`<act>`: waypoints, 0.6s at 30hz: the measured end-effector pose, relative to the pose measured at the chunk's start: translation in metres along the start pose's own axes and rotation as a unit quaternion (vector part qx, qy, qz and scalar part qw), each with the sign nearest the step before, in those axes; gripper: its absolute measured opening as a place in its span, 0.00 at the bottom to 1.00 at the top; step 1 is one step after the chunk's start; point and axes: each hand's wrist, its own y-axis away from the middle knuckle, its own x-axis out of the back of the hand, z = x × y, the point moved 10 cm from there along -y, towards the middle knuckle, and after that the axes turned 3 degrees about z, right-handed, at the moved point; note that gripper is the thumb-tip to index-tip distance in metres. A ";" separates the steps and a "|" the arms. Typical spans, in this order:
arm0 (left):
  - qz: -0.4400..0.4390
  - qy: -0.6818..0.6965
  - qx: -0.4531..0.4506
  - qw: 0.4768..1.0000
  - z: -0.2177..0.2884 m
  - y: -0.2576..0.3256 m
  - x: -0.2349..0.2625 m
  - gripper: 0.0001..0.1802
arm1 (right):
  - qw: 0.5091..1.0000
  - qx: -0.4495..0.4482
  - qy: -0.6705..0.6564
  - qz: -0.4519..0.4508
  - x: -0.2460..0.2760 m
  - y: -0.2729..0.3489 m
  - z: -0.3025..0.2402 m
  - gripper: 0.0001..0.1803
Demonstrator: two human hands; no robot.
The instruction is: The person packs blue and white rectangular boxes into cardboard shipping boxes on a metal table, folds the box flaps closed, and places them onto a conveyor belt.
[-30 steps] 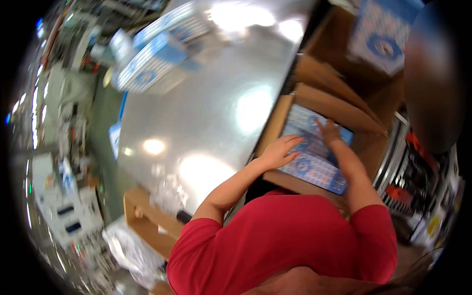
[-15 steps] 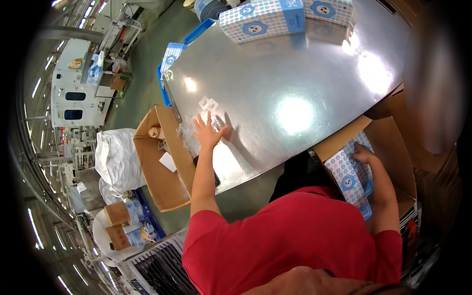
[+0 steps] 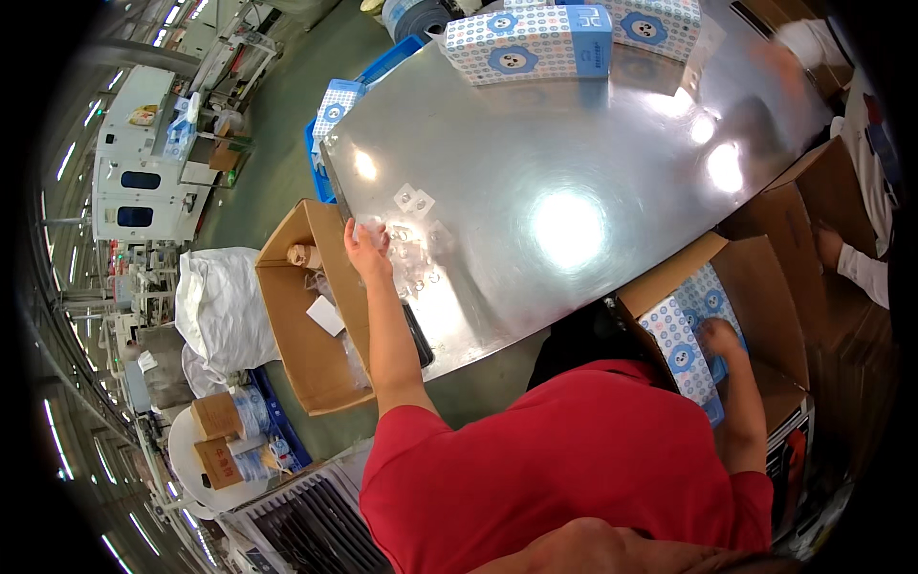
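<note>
At the left edge of the metal table [image 3: 478, 163], my left hand [image 3: 367, 253] has its fingers curled round what looks like a clear plastic piece. Right beside it lie several small clear plastic pieces [image 3: 416, 268], with white square stickers or tabs [image 3: 413, 199] just beyond. My right hand [image 3: 719, 340] is down in an open cardboard box [image 3: 770, 287] on the right, fingers closed. It rests at the blue-and-white patterned packs [image 3: 681, 349] standing in that box. Whatever its fingers hold is hidden.
Larger patterned packs [image 3: 516, 48] stand at the far edge. A cardboard box [image 3: 301, 335] with scraps sits left, near a white sack [image 3: 225, 306]. A dark phone-like object [image 3: 418, 337] lies at the table's near edge. A co-worker's hands [image 3: 828, 245] work at the right.
My left hand has drawn left and curled its fingers, uncovering the clear pieces. My right hand has gone from spread fingers to closed ones. A co-worker's arms have come into sight at right.
</note>
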 end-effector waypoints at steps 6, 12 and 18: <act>-0.334 0.305 0.271 0.850 -0.018 0.146 -0.160 0.23 | 0.891 0.183 -0.396 0.130 0.096 0.020 -0.257 0.15; -0.413 0.397 0.473 0.669 -0.015 0.317 -0.293 0.18 | 0.798 0.281 -0.532 0.028 0.105 0.034 -0.339 0.26; -0.441 0.219 0.489 0.720 -0.044 0.362 -0.321 0.21 | 0.833 0.113 -0.527 0.123 0.125 0.060 -0.219 0.12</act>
